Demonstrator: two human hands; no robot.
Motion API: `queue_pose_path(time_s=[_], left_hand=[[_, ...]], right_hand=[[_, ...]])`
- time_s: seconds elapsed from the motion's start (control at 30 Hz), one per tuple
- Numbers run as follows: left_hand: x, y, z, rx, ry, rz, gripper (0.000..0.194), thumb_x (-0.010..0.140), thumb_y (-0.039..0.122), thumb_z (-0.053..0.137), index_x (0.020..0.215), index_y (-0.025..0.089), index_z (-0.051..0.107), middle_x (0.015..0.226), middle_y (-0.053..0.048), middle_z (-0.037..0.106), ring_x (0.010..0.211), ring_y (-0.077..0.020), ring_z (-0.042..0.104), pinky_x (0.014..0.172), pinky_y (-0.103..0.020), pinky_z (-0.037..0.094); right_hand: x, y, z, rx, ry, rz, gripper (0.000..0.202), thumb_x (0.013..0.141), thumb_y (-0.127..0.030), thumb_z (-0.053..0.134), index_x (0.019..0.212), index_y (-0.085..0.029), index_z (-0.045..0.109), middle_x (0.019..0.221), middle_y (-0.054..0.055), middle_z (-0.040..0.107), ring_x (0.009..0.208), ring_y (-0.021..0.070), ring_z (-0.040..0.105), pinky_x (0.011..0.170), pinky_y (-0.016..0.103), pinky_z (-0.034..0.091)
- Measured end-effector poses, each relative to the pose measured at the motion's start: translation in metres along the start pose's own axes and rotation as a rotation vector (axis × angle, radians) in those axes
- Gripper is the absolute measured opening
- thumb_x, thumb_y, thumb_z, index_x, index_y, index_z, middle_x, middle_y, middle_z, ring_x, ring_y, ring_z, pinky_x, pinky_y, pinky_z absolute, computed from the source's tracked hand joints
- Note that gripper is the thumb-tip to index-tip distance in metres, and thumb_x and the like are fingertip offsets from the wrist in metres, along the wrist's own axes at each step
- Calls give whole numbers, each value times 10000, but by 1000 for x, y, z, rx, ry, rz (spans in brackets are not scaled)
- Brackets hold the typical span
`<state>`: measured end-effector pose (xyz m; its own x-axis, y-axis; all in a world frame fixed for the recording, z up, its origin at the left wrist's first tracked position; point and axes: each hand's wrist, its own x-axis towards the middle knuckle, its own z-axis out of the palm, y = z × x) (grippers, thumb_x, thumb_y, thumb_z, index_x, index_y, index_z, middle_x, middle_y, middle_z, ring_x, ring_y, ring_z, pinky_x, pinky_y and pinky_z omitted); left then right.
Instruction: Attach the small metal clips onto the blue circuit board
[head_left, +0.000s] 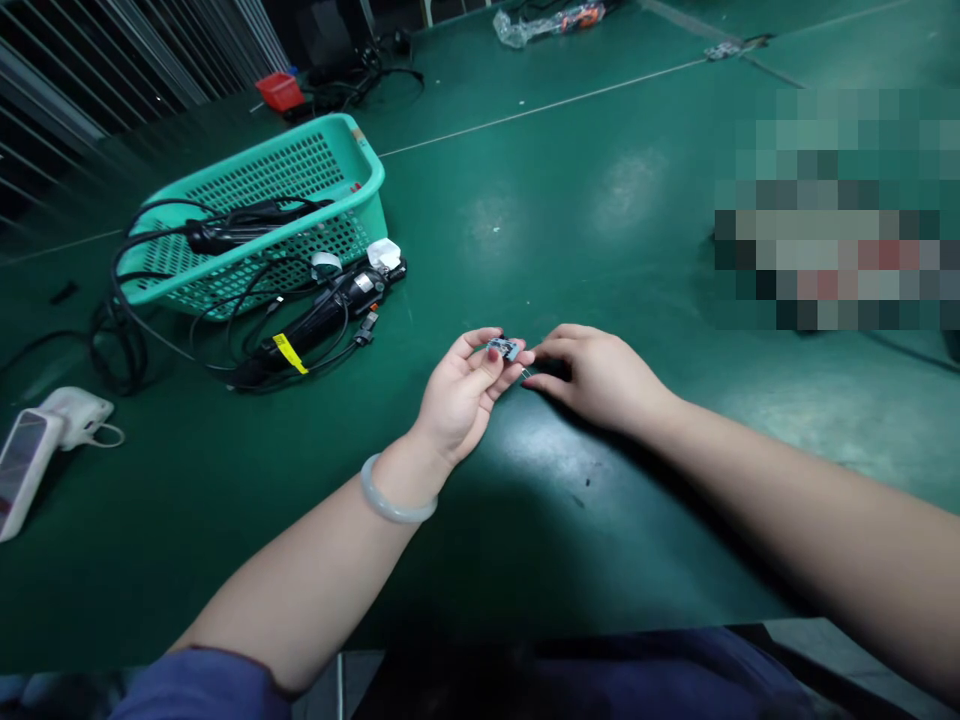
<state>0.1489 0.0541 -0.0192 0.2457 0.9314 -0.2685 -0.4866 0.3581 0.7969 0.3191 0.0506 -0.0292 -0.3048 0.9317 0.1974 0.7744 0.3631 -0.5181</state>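
Observation:
Near the middle of the green table, my left hand [457, 395] holds a small circuit board [505, 348] between thumb and fingers, palm turned up. My right hand [604, 375] is close on its right side, with thumb and index finger closed around one end of a small thin metallic piece [526, 373]. The other end of that piece lies by my left fingertips, just below the board. Whether it touches the board is too small to tell. A pale bangle [397, 502] circles my left wrist.
A green basket [367, 195] with black cables and a black device stands at the left on the table [480, 250]. Another black device [319, 325] with a yellow tag lies before it. A white phone-like device [30, 460] is far left. A pixelated area covers the right.

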Motion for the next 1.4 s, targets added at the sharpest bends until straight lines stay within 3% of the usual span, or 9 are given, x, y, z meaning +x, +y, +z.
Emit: queue_pose_path(time_s=[0.17,0.73,0.83,1.0,1.07,1.23,1.4], left_hand=[[3,-3,0,57,65,21,201,832,103,585,1017,167,630,899,-15,694,811,-88,686,935,-285,492],[3,-5,3,123,95,43,234,806,61,589,1019,139,649,974,-52,699,872,-117,688,936,-314,496],[2,-6,3,144,94,45,221,794,77,611,999,149,648,944,-42,704,879,-115,683,899,-293,504],[-1,-7,5,193,85,41,225,745,113,677,962,162,643,884,-28,704,877,-117,673,820,-258,512],[-1,-8,5,207,83,38,241,718,115,700,948,164,644,883,-26,702,871,-118,667,807,-259,512],[-1,-10,5,238,62,42,268,682,108,715,936,165,649,886,-24,698,862,-116,650,822,-275,510],[-1,-12,3,252,37,51,271,675,106,716,934,158,653,881,-30,699,863,-121,647,830,-288,508]], right_hand=[[2,0,0,-87,1,-33,199,879,-223,543,920,-189,734,907,60,698,872,208,637,780,321,488],[3,-5,-3,-422,-48,-85,261,922,-275,487,844,-148,700,862,80,686,832,209,630,732,305,451],[3,-2,-11,-434,14,-79,238,907,-257,509,833,-153,709,845,79,690,817,205,628,704,297,448],[0,0,-30,-400,257,-63,192,882,-263,551,835,-178,717,860,69,703,794,202,628,673,300,454],[-1,-5,-34,-364,298,-95,176,878,-260,560,837,-185,715,854,64,702,787,195,624,677,297,458],[-3,-21,-29,-365,220,-197,181,889,-237,542,830,-182,704,847,60,700,784,184,618,664,283,446],[-1,-26,-27,-404,152,-198,233,912,-238,498,826,-168,703,857,75,699,780,188,611,671,295,432]])
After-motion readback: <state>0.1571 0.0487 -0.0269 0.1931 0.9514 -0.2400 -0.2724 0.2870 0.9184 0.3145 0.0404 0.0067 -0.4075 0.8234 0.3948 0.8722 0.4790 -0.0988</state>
